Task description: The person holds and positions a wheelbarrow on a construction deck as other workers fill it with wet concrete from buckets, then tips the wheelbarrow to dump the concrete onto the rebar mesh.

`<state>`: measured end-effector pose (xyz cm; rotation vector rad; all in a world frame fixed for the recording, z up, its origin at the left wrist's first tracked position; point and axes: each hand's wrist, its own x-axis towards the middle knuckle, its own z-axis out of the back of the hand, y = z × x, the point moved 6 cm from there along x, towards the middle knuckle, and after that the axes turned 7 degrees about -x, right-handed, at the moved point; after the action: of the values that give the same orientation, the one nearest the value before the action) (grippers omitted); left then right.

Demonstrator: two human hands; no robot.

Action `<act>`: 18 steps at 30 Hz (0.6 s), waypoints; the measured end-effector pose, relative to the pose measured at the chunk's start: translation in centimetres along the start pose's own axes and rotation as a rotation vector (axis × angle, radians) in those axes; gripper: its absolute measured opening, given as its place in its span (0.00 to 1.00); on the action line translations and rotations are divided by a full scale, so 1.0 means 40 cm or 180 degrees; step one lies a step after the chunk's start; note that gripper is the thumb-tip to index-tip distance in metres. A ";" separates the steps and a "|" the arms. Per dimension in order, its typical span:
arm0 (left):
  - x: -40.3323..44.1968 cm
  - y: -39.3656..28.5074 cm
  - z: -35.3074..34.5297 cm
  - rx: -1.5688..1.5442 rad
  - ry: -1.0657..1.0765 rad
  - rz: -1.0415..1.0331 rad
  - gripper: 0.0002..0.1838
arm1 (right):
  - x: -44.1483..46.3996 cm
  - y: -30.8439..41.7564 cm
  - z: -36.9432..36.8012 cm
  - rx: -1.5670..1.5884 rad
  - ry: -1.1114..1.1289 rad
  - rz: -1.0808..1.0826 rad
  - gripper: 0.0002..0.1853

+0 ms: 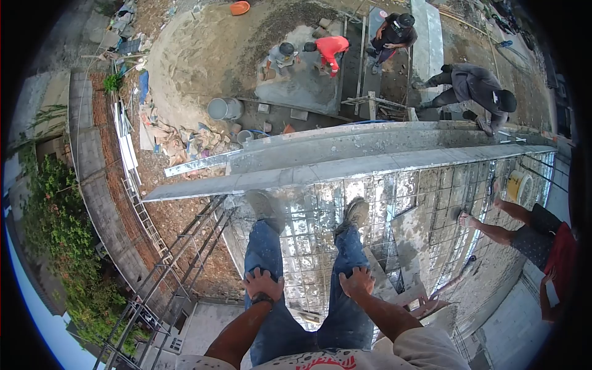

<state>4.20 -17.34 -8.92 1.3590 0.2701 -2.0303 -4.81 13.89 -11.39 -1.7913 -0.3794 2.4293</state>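
Note:
My left hand [263,285] rests on my left knee, fingers spread over the blue jeans [265,246], with a dark watch at its wrist. On the other knee lies my right hand [357,282], its fingers also apart. Neither hand holds anything. Beneath my dusty shoes [356,213] is a deck of steel mesh [308,246] over shiny sheeting. Just ahead of my feet runs a long grey formwork board [296,176].
Below the edge, several people work near wet concrete [296,92] and a grey drum [224,108]. A person in dark clothes [475,86] bends over the beam's right end. Another stands at right near a yellowish bucket [519,186]. Rebar [185,246] juts out at left.

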 end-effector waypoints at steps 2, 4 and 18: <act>0.003 -0.001 0.004 -0.0021 0.0060 0.0023 0.33 | 0.001 -0.001 -0.003 0.0000 -0.0011 -0.0012 0.35; 0.002 0.000 0.009 -0.0040 0.0092 0.0027 0.33 | -0.002 0.001 0.002 0.0001 -0.0009 -0.0019 0.35; 0.003 -0.001 0.019 -0.0004 0.0044 -0.0018 0.33 | -0.004 0.000 -0.002 0.0076 -0.0086 0.0032 0.33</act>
<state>3.56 -17.75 -8.70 1.3734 0.2815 -2.0257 -4.70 13.85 -11.28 -1.7568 -0.3432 2.4563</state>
